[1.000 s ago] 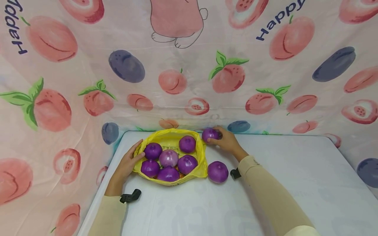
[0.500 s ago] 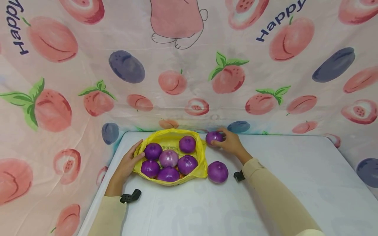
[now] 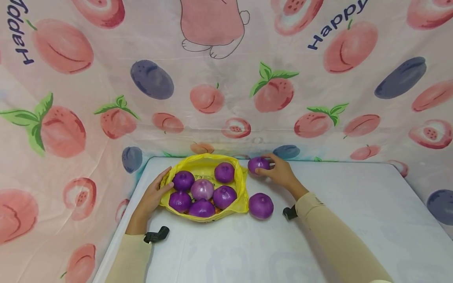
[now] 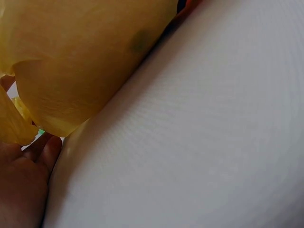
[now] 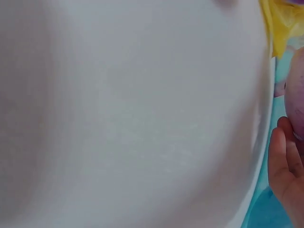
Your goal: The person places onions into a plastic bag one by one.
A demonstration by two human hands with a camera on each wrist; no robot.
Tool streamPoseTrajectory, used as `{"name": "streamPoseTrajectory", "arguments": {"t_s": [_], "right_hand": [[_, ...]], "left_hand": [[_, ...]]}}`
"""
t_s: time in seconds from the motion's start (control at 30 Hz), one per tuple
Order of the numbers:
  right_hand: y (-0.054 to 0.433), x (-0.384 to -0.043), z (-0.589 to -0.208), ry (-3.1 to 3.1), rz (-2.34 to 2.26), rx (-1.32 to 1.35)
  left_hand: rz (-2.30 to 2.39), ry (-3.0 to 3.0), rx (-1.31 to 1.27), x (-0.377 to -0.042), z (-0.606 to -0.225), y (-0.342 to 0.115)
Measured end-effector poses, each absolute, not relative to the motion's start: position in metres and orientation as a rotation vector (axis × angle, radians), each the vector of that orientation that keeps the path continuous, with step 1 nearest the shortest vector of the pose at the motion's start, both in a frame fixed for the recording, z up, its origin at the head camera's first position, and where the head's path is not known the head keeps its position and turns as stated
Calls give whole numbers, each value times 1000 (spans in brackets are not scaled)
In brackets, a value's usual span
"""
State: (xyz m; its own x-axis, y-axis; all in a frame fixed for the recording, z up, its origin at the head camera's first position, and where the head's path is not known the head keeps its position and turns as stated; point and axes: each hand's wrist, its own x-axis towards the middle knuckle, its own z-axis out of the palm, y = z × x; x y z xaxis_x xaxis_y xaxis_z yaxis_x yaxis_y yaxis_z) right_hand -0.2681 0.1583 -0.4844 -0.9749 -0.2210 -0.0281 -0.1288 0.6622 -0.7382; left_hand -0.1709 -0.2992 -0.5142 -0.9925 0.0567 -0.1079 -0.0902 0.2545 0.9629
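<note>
My left hand [image 3: 154,195] grips the left rim of a yellow plastic bag [image 3: 243,184], thumb over the edge and fingers outside. Several purple onions lie in the open bag, among them a paler, shiny onion [image 3: 202,190]. In the left wrist view the bag's side [image 4: 90,66] bulges above the white table, with the hand [image 4: 23,185] at its lower corner. Just right of the bag, near the table's back edge, my right hand [image 3: 280,173] holds a purple onion [image 3: 258,165] between thumb and fingers. The right wrist view shows this onion [image 5: 296,95] partly, at the frame's edge.
Another purple onion [image 3: 261,206] sits on the white table [image 3: 339,220], right against the bag's right front corner. A fruit-printed cloth [image 3: 226,78] hangs behind the table and along its left side. A black wrist device [image 3: 157,235] is strapped at the left cuff.
My right hand has shifted slightly right with the onion, away from the bag's rim. The left hand and the onions in the bag have stayed where they were.
</note>
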Motion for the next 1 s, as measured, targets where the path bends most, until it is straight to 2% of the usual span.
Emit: {"name": "streamPoseTrajectory", "arguments": {"t_s": [1.0], "right_hand": [[126, -252, -447, 2642, -1378, -402]], "left_hand": [[1840, 2383, -38, -170, -515, -300]]}}
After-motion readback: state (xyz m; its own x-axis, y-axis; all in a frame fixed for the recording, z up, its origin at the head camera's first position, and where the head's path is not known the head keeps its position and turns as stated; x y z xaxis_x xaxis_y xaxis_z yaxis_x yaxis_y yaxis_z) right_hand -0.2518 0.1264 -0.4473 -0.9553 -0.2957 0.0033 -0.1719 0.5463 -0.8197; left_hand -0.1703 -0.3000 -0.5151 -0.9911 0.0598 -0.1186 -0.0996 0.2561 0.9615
